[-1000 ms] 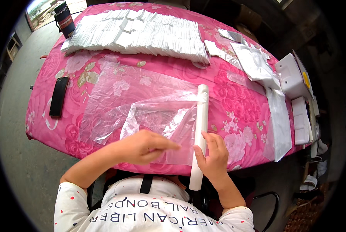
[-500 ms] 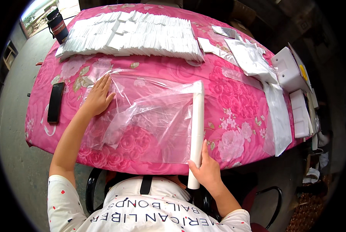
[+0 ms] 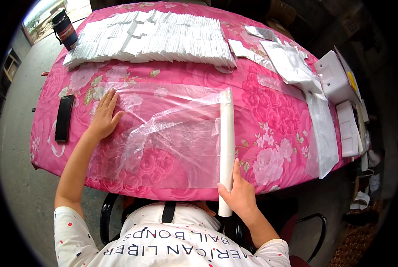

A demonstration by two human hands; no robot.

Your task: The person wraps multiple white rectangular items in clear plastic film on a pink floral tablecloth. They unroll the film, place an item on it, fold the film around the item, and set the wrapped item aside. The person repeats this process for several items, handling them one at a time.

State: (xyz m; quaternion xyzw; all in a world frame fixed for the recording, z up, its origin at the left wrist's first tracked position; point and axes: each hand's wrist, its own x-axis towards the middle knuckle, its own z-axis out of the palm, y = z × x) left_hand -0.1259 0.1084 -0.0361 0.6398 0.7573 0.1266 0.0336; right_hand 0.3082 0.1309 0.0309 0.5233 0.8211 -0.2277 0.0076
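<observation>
Right hand (image 3: 240,193) grasps the plastic-film roll (image 3: 227,142) toward its near end, thumb at its left side. Left of the roll, clear plastic sheet (image 3: 181,153) lies spread; left hand (image 3: 104,118) rests palm-down on it, unclenched, fingers straight.

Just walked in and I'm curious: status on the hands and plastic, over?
Left hand flat on creased clear film. Right hand on white roll, near its closer end. Film spread between the hands. Black phone left of film, not touching it.
</observation>
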